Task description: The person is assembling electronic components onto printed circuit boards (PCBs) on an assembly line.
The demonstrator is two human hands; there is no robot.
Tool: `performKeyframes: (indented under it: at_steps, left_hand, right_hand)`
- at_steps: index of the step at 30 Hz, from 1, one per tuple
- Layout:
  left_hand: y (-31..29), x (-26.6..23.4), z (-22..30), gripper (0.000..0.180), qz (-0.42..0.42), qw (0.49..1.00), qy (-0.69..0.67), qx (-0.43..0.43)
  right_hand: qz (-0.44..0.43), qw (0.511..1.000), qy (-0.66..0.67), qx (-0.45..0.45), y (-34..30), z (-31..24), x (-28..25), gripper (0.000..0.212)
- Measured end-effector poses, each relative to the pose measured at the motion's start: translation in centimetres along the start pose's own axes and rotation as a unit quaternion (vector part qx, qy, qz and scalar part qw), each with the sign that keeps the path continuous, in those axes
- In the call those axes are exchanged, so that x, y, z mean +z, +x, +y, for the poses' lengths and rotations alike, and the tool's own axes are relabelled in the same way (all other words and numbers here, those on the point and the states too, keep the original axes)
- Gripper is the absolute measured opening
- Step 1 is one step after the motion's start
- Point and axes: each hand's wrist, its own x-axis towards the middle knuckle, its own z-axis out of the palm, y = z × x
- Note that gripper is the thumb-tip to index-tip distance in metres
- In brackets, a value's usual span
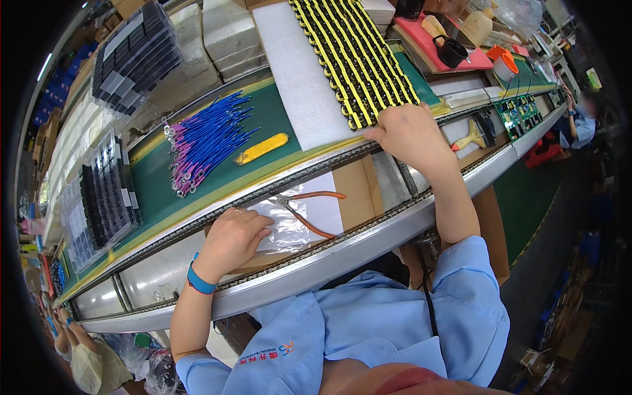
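My right hand (416,137) is closed at the near end of a block of black parts with yellow strips (361,62), its thumb pointing left. Whatever its fingers pinch is hidden. The block lies on a white foam sheet (289,79). My left hand (230,242), with a blue wristband, is lower left, fingers bent together beside a clear plastic bag (284,227); whether it grips anything is hidden. Orange-handled cutters (308,205) lie between my hands, handles spread. Farther left are a bundle of blue wires with ring terminals (209,138) and a yellow-handled tool (262,149).
Clear plastic trays with dark cells (105,197) stand at left, and more are stacked (135,59) behind. Chain rails and a metal edge (283,270) run before me. A brush (471,135) and green circuit boards (520,115) are right. Other people work at both ends.
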Motion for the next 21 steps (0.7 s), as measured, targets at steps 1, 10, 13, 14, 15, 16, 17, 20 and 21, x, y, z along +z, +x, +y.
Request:
performKeyframes:
  at_steps: [1, 10, 13, 14, 15, 16, 17, 20, 21]
  left_hand:
    - [0.1, 0.0, 0.0, 0.012, -0.018, 1.000, 0.001, -0.010]
    - [0.0, 0.4, -0.3, 0.010, 0.000, 1.000, -0.001, -0.003]
    - [-0.1, 0.3, -0.3, 0.010, -0.002, 1.000, 0.004, -0.002]
    - [-0.1, 0.3, -0.3, 0.010, -0.003, 1.000, 0.003, -0.002]
    - [-0.2, 0.4, -0.3, 0.010, -0.002, 1.000, 0.004, -0.002]
    - [-0.3, 0.4, -0.4, 0.010, -0.001, 1.000, 0.006, -0.001]
    - [-0.3, 0.4, -0.4, 0.010, -0.001, 1.000, 0.005, -0.003]
    - [-0.3, 0.3, -0.4, 0.010, -0.008, 1.000, 0.000, -0.010]
    - [-0.2, 0.3, -0.4, 0.010, -0.010, 1.000, 0.000, -0.008]
  right_hand:
    - [-0.001, 1.000, -0.001, 0.002, 0.2, 0.3, 0.3, 0.037]
    - [-0.018, 0.976, 0.199, 0.085, 1.5, 1.9, -2.1, 0.043]
    - [-0.052, 0.956, 0.255, 0.136, 1.9, 3.8, -1.9, 0.051]
    - [-0.054, 0.956, 0.255, 0.137, 2.1, 3.8, -2.2, 0.051]
    - [-0.065, 0.954, 0.237, 0.169, 2.3, 3.6, -2.7, 0.052]
    - [-0.076, 0.952, 0.219, 0.201, 2.5, 3.6, -2.9, 0.052]
    - [-0.078, 0.952, 0.219, 0.200, 2.6, 3.8, -2.6, 0.052]
    - [-0.016, 0.965, 0.187, 0.183, 2.7, 4.6, -1.8, 0.052]
    - [-0.017, 0.965, 0.188, 0.181, 2.8, 4.6, -1.5, 0.052]
